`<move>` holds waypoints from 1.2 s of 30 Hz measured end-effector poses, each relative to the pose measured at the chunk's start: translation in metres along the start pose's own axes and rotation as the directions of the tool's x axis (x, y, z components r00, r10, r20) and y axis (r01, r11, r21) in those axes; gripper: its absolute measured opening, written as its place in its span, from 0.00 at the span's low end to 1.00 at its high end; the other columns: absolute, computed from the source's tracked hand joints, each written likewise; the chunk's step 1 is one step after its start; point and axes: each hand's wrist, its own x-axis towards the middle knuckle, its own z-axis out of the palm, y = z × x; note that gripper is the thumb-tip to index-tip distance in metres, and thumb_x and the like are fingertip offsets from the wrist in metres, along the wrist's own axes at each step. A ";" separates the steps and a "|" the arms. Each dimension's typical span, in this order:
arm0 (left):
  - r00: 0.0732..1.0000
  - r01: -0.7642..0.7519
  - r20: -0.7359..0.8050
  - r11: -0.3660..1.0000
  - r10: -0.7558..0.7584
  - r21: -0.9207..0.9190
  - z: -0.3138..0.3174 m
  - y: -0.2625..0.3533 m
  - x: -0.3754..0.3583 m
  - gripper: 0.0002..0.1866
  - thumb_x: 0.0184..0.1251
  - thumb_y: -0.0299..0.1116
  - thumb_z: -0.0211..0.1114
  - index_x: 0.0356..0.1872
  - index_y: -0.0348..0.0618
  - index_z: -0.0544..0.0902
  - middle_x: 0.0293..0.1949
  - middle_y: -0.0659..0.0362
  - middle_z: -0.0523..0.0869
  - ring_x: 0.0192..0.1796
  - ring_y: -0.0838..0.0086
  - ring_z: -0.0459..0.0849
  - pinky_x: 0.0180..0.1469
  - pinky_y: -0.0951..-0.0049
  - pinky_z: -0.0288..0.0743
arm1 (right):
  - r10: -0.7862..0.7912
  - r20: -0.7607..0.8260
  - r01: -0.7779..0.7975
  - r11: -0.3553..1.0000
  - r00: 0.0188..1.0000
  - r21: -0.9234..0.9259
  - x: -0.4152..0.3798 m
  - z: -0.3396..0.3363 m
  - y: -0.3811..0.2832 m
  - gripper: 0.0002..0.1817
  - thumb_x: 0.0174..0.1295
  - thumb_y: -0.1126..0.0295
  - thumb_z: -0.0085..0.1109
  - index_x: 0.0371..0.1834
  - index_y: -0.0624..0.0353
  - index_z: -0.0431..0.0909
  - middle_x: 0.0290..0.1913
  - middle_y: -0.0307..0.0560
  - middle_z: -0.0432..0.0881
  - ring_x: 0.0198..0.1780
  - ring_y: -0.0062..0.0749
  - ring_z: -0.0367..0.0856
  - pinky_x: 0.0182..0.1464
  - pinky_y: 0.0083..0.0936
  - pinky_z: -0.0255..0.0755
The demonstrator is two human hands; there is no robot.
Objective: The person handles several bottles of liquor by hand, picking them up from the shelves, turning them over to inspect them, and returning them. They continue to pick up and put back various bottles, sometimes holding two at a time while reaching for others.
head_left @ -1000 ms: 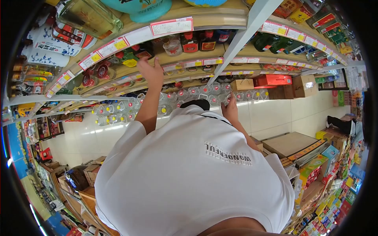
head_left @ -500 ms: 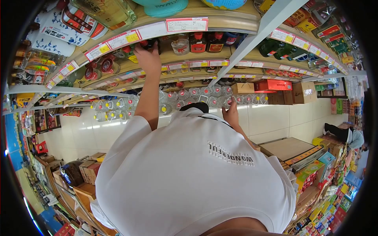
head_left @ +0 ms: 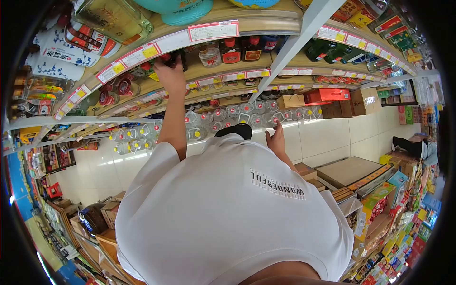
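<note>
My left hand (head_left: 169,76) reaches into the second shelf, its fingers closed round a dark bottle (head_left: 179,57). The fingers partly cover this bottle, and its label does not show. A clear bottle with a red-marked label (head_left: 209,55) and two dark red-capped bottles (head_left: 230,51) stand to the right of it. To the left lie several round red-lidded jars (head_left: 127,88). My right hand (head_left: 276,141) hangs low in front of me, index finger stretched out and the others partly bent, with nothing seen in it. In the view it appears just below the clear jugs (head_left: 256,119) on the floor.
Price labels (head_left: 213,31) line the shelf edges, and a grey shelf upright (head_left: 297,50) divides the bays. Cartons (head_left: 365,101) stand on the floor at right. Stacked boxes (head_left: 354,173) are behind me on the right. Another person (head_left: 413,147) is at the far right.
The view has shifted slightly, moving the shelf down and left in the picture. My left hand stays at the dark bottle. My right hand's fingers have changed pose a little.
</note>
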 end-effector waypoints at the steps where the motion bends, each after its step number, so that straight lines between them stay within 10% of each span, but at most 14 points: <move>1: 1.000 -0.001 0.010 1.000 0.001 -0.001 -0.002 0.001 0.000 0.32 0.60 0.39 0.76 0.59 0.30 0.70 0.52 0.43 0.74 0.53 0.48 0.77 0.55 0.53 0.72 | 0.011 -0.006 -0.011 1.000 1.000 -0.001 0.000 0.001 0.001 0.42 0.61 0.73 0.66 0.76 0.60 0.53 0.55 0.64 0.74 0.37 0.47 0.81 0.40 0.36 0.78; 7: 0.999 -0.032 -0.019 0.978 0.029 -0.206 -0.008 -0.013 -0.013 0.35 0.60 0.39 0.76 0.61 0.31 0.67 0.59 0.40 0.68 0.51 0.51 0.77 0.54 0.56 0.72 | 0.015 -0.041 -0.015 1.000 0.999 -0.009 -0.008 0.002 0.001 0.41 0.61 0.72 0.66 0.75 0.63 0.53 0.55 0.66 0.74 0.46 0.54 0.80 0.41 0.37 0.78; 16: 0.964 -0.097 -0.246 0.995 0.099 0.019 -0.019 -0.083 -0.012 0.36 0.60 0.39 0.77 0.60 0.29 0.66 0.60 0.39 0.65 0.60 0.49 0.67 0.60 0.54 0.66 | 0.059 -0.044 -0.061 0.997 0.997 -0.042 -0.021 -0.015 -0.016 0.39 0.62 0.72 0.64 0.74 0.66 0.54 0.55 0.67 0.74 0.52 0.57 0.77 0.52 0.45 0.74; 25: 0.995 0.051 0.089 0.999 -0.051 -0.006 -0.037 -0.098 0.008 0.34 0.57 0.39 0.79 0.52 0.26 0.68 0.51 0.36 0.74 0.56 0.39 0.74 0.57 0.48 0.69 | 0.224 -0.094 -0.225 0.974 0.970 -0.005 -0.079 0.003 -0.028 0.37 0.62 0.72 0.63 0.72 0.69 0.55 0.53 0.66 0.75 0.54 0.56 0.76 0.57 0.46 0.71; 36: 0.998 -0.014 0.057 0.999 0.016 -0.032 -0.036 -0.103 0.007 0.29 0.59 0.41 0.77 0.46 0.29 0.69 0.46 0.37 0.76 0.51 0.37 0.75 0.50 0.47 0.71 | 0.427 -0.148 -0.434 0.901 0.892 -0.015 -0.214 0.040 -0.075 0.36 0.62 0.70 0.64 0.71 0.68 0.58 0.50 0.65 0.77 0.52 0.57 0.78 0.55 0.45 0.72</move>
